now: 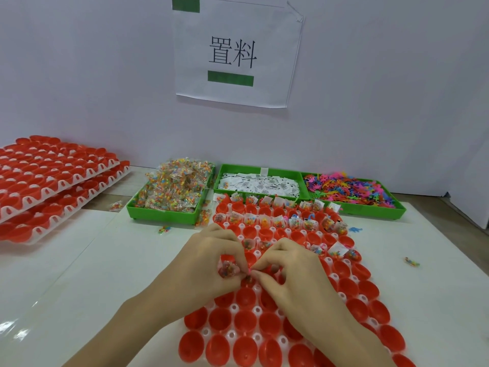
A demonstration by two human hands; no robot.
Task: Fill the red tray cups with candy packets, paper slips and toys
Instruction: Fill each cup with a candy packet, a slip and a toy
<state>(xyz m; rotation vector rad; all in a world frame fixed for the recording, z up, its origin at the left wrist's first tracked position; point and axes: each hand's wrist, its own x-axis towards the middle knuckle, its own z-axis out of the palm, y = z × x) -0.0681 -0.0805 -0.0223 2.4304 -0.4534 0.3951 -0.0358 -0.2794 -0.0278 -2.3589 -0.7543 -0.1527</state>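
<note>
Your left hand point(211, 260) grips a candy packet point(228, 268) in curled fingers; your right hand point(288, 268) pinches a small pink item, apparently a toy, at the fingertips. Both work over the red tray point(246, 324), mid-row. Risk: both hands crowd one cup, so a packet may slip into a neighbouring cup or onto the table, where strays already lie beside the tray. Behind the tray, above the green bins point(164, 210), the wall sign point(235, 54) reads "置料".
</note>
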